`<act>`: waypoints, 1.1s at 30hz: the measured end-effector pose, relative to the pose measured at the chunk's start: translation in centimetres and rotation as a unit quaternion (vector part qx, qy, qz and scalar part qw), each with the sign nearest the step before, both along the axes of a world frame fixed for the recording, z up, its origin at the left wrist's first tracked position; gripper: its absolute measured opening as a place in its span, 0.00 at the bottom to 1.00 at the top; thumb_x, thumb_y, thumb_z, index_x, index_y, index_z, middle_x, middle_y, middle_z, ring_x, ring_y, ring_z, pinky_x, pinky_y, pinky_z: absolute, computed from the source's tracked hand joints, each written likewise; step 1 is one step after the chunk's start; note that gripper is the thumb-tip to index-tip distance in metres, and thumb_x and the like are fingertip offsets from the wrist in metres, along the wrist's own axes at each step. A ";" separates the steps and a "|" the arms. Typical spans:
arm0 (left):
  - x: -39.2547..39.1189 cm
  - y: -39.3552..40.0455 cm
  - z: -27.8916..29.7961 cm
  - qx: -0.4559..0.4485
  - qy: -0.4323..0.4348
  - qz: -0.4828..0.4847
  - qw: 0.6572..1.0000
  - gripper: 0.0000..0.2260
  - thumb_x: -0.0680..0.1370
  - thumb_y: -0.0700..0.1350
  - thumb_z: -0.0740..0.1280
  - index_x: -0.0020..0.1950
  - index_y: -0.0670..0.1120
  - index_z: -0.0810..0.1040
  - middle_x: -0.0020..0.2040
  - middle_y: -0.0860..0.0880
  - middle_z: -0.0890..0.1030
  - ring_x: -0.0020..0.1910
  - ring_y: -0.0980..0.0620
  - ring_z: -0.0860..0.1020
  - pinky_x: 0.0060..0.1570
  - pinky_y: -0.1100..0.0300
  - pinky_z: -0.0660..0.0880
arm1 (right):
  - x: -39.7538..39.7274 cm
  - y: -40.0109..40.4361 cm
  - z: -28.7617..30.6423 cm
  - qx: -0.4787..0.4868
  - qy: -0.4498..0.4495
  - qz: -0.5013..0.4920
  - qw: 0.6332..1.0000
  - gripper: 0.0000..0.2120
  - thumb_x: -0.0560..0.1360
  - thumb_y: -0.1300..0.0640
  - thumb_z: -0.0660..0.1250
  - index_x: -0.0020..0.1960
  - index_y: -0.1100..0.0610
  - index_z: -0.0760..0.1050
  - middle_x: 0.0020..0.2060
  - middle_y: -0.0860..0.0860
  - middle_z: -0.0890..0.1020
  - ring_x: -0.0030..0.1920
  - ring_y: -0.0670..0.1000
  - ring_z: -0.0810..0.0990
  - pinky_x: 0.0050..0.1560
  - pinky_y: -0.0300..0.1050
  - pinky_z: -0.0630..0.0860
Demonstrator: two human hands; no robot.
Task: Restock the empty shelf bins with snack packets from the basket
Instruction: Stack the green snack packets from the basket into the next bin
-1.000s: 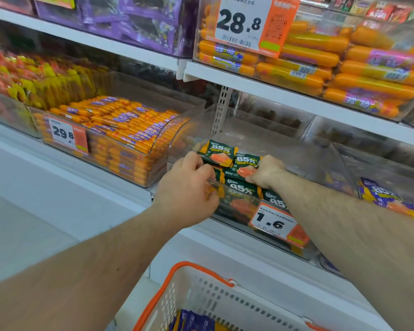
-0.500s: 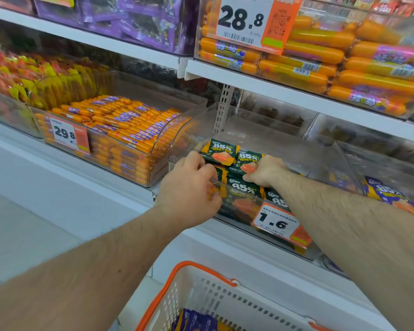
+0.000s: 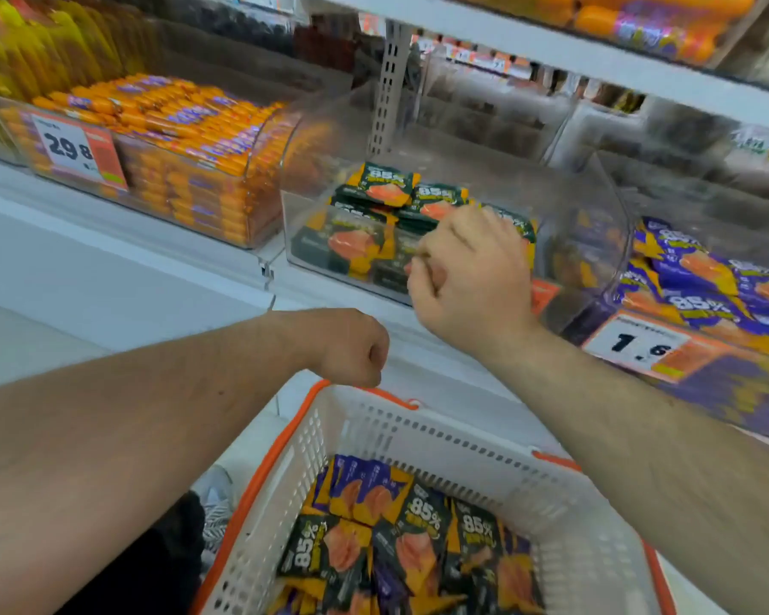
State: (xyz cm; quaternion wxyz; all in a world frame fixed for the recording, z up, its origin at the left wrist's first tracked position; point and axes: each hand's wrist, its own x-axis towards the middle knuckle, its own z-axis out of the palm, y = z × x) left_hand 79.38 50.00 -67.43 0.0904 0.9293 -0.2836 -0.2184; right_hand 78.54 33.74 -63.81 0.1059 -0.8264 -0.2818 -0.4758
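A clear shelf bin holds a small stack of dark green "85%" snack packets. My right hand hovers in front of this bin's front wall, its fingers curled in with nothing visible in them. My left hand is lower, just above the far rim of the white basket with orange handles. Its fingers are curled into a fist and nothing shows in it. In the basket lie several green and purple "85%" packets.
Right of the clear bin, another bin holds purple "85%" packets behind a 1.6 price tag. To the left stands a bin full of orange sausage sticks. A white upper shelf overhangs the bins.
Both hands have let go of the green packets and come out of the bin. The left hand dropped toward the basket, and the view tilted down so the basket's contents show.
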 end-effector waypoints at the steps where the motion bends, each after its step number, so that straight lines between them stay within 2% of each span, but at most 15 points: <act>1: -0.3 0.0 -0.8 0.038 0.026 -0.008 0.999 0.03 0.76 0.52 0.67 0.43 0.55 0.75 0.43 0.58 0.76 0.48 0.52 0.76 0.50 0.55 0.75 | -1.4 -0.1 -2.0 0.007 0.013 0.024 1.000 0.05 0.70 0.62 0.67 0.36 0.62 0.77 0.35 0.57 0.76 0.37 0.59 0.73 0.37 0.51 0.68; 4: -1.2 -0.2 -2.6 0.115 0.060 -0.034 0.991 0.10 0.76 0.53 0.65 0.46 0.47 0.76 0.46 0.47 0.80 0.44 0.49 0.76 0.53 0.49 0.76 | -4.8 -0.7 -9.3 0.020 0.148 0.018 0.989 0.07 0.71 0.60 0.64 0.36 0.61 0.77 0.34 0.55 0.76 0.37 0.58 0.75 0.39 0.49 0.71; 6: -2.0 -0.4 -3.2 0.135 0.064 -0.049 0.987 0.09 0.77 0.52 0.65 0.43 0.47 0.74 0.42 0.46 0.78 0.41 0.48 0.74 0.50 0.50 0.76 | -6.6 -1.1 -14.3 0.038 0.308 -0.032 0.950 0.09 0.71 0.56 0.61 0.35 0.58 0.76 0.33 0.52 0.76 0.37 0.56 0.76 0.41 0.49 0.75; 7: -2.2 -0.5 -3.6 0.139 0.066 -0.053 0.987 0.10 0.77 0.52 0.65 0.43 0.46 0.75 0.42 0.46 0.79 0.42 0.46 0.76 0.49 0.51 0.75 | -7.3 -1.2 -16.5 0.058 0.415 -0.064 0.906 0.09 0.72 0.57 0.61 0.35 0.56 0.75 0.33 0.50 0.76 0.37 0.54 0.75 0.42 0.49 0.75; 9: -2.8 -0.8 -3.9 0.150 0.068 -0.054 0.985 0.13 0.77 0.52 0.64 0.50 0.43 0.80 0.51 0.46 0.82 0.50 0.46 0.79 0.51 0.52 0.75 | -8.9 -1.1 -20.4 0.114 0.635 -0.119 0.755 0.10 0.74 0.60 0.61 0.35 0.53 0.71 0.32 0.49 0.74 0.34 0.51 0.72 0.40 0.46 0.72; 11: -3.3 -1.2 -4.0 0.157 0.072 -0.055 0.983 0.14 0.78 0.51 0.64 0.55 0.43 0.81 0.54 0.47 0.81 0.51 0.48 0.78 0.49 0.55 0.74 | -10.4 -0.9 -24.3 0.118 0.749 -0.156 0.633 0.11 0.77 0.58 0.62 0.36 0.52 0.69 0.31 0.50 0.71 0.30 0.51 0.67 0.33 0.44 0.66; 13: -3.6 -1.6 -4.1 0.158 0.069 -0.062 0.983 0.12 0.79 0.50 0.63 0.54 0.44 0.81 0.51 0.48 0.81 0.46 0.50 0.77 0.46 0.56 0.73 | -11.4 -0.5 -27.1 0.074 0.796 -0.173 0.575 0.03 0.78 0.54 0.63 0.46 0.52 0.73 0.35 0.51 0.73 0.30 0.51 0.70 0.30 0.44 0.67; 14: -3.7 -1.7 -4.1 0.159 0.069 -0.063 0.983 0.12 0.79 0.50 0.63 0.55 0.44 0.80 0.52 0.49 0.81 0.46 0.50 0.77 0.46 0.56 0.73 | -11.7 -0.1 -28.1 0.053 0.808 -0.177 0.559 0.06 0.78 0.51 0.63 0.52 0.51 0.73 0.40 0.52 0.75 0.33 0.51 0.73 0.32 0.45 0.71; 17: -3.8 -1.9 -4.2 0.165 0.075 -0.063 0.981 0.13 0.80 0.49 0.62 0.61 0.47 0.78 0.58 0.51 0.79 0.50 0.52 0.75 0.49 0.57 0.71 | -12.3 1.2 -30.0 0.017 0.821 -0.198 0.535 0.13 0.78 0.48 0.63 0.55 0.56 0.70 0.48 0.56 0.74 0.40 0.52 0.73 0.38 0.49 0.73; 20: -3.7 -2.1 -4.3 0.168 0.081 -0.061 0.981 0.13 0.81 0.49 0.61 0.63 0.47 0.76 0.62 0.51 0.77 0.51 0.54 0.72 0.49 0.60 0.67 | -12.9 2.5 -31.0 0.036 0.783 -0.207 0.585 0.25 0.76 0.51 0.65 0.70 0.55 0.63 0.66 0.57 0.69 0.53 0.57 0.77 0.38 0.49 0.73; 23: -3.6 -2.1 -4.5 0.172 0.085 -0.057 0.980 0.14 0.82 0.49 0.60 0.65 0.47 0.75 0.64 0.51 0.76 0.53 0.55 0.71 0.50 0.61 0.65 | -13.3 3.4 -31.0 0.075 0.759 -0.194 0.617 0.14 0.75 0.58 0.64 0.60 0.54 0.71 0.56 0.52 0.77 0.50 0.54 0.78 0.45 0.49 0.78; 25: -3.6 -2.2 -4.4 0.173 0.086 -0.056 0.980 0.14 0.82 0.49 0.60 0.65 0.47 0.75 0.63 0.51 0.76 0.51 0.55 0.70 0.49 0.61 0.65 | -13.5 3.9 -30.7 0.108 0.767 -0.188 0.604 0.05 0.74 0.60 0.64 0.49 0.53 0.72 0.49 0.50 0.79 0.47 0.52 0.77 0.45 0.48 0.78; 27: -3.5 -2.3 -4.3 0.169 0.085 -0.056 0.980 0.13 0.82 0.48 0.60 0.64 0.47 0.75 0.62 0.51 0.77 0.51 0.54 0.72 0.49 0.61 0.66 | -13.2 4.0 -30.1 0.156 0.786 -0.177 0.571 0.05 0.74 0.61 0.65 0.45 0.52 0.70 0.45 0.50 0.78 0.44 0.51 0.76 0.41 0.46 0.76; 30: -3.1 -2.5 -4.0 0.169 0.075 -0.061 0.981 0.13 0.81 0.49 0.60 0.62 0.45 0.77 0.59 0.49 0.79 0.54 0.50 0.76 0.48 0.58 0.70 | -12.1 3.7 -28.2 0.174 0.813 -0.131 0.540 0.09 0.73 0.65 0.64 0.45 0.52 0.71 0.46 0.51 0.76 0.45 0.52 0.76 0.42 0.46 0.76; 33: -2.9 -2.6 -3.6 0.160 0.061 -0.066 0.983 0.14 0.81 0.48 0.60 0.60 0.43 0.78 0.58 0.47 0.80 0.55 0.48 0.78 0.50 0.56 0.73 | -10.8 2.7 -24.1 0.182 0.823 -0.078 0.533 0.15 0.73 0.69 0.61 0.54 0.53 0.73 0.53 0.54 0.76 0.47 0.51 0.75 0.40 0.42 0.72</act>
